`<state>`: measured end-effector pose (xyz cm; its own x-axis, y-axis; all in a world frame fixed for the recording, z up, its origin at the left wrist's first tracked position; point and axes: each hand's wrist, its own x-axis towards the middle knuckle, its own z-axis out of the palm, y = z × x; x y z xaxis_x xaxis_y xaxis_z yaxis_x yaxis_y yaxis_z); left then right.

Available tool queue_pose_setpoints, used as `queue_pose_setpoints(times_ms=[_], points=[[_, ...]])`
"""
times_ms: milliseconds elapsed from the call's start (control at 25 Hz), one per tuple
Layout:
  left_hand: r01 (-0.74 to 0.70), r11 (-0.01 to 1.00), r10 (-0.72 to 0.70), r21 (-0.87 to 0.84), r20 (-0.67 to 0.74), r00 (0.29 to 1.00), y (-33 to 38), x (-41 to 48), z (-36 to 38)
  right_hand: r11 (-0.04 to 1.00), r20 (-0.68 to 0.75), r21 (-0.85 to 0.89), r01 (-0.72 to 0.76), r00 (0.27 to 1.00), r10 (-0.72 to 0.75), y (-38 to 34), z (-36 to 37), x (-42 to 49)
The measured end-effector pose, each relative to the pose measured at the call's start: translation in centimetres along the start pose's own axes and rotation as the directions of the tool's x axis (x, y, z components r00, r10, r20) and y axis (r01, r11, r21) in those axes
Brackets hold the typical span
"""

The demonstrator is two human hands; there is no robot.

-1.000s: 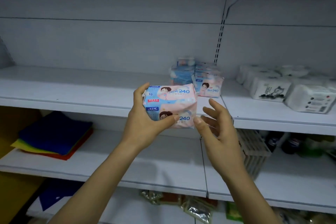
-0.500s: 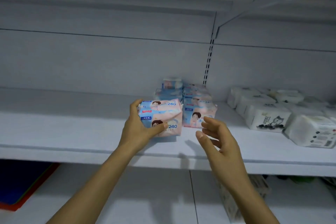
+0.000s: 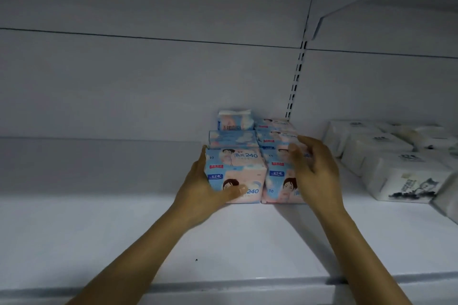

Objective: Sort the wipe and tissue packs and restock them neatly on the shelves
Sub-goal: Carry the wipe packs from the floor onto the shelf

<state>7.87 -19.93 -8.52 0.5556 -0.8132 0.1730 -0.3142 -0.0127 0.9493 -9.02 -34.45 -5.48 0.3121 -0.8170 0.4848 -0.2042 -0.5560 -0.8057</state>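
Left hand (image 3: 200, 188) has the tissue pack (image 3: 235, 171) clamped: thumb across the front face by the "240", fingers wrapped round the left side. Pack sits flat on the shelf (image 3: 124, 230) at the front of the left column, flush against the neighbouring pack (image 3: 277, 181) on its right. Soft plastic wrap, pink low, pale blue up top. Cartoon face on the front, red and blue label tabs, "10" at the corner. Right hand (image 3: 314, 171) rests on top of the neighbouring pack, fingers apart and loosely bent, no visible pinch. Same-print packs (image 3: 233, 137) lie behind, with a small pack (image 3: 235, 120) upright at the back wall. White packs (image 3: 406, 181) sit further right on the same shelf.
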Motion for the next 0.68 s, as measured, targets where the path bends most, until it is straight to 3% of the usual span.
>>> queue_pose_setpoints(times_ms=[160, 320, 480, 560, 680], points=[[-0.032, 0.994, 0.028, 0.106, 0.039, 0.999, -0.1, 0.3, 0.2, 0.995, -0.063, 0.071, 0.076, 0.995, -0.071, 1.1, 0.4, -1.1], [0.001, 0.987, -0.002, 0.159, 0.006, 1.0, 0.2, -0.2, 0.2, 0.932, -0.071, -0.256, 0.257, 0.957, -0.283, 1.5, 0.4, -1.1], [0.021, 0.989, -0.005, 0.144, -0.112, 0.994, 0.9, -1.0, 0.1, 0.842, -0.085, -0.489, 0.226, 0.949, -0.304, 0.7, 0.3, -1.8], [0.042, 0.989, -0.024, 0.142, -0.131, 0.991, 1.7, -2.0, 0.0, 0.799, -0.002, -0.554, 0.233, 0.96, -0.281, -0.1, -0.4, -1.6], [0.075, 0.989, -0.045, 0.124, -0.229, 0.972, 3.3, -4.6, -0.1, 0.801, 0.186, -0.505, 0.321, 0.947, -0.262, -1.5, -2.4, -1.6]])
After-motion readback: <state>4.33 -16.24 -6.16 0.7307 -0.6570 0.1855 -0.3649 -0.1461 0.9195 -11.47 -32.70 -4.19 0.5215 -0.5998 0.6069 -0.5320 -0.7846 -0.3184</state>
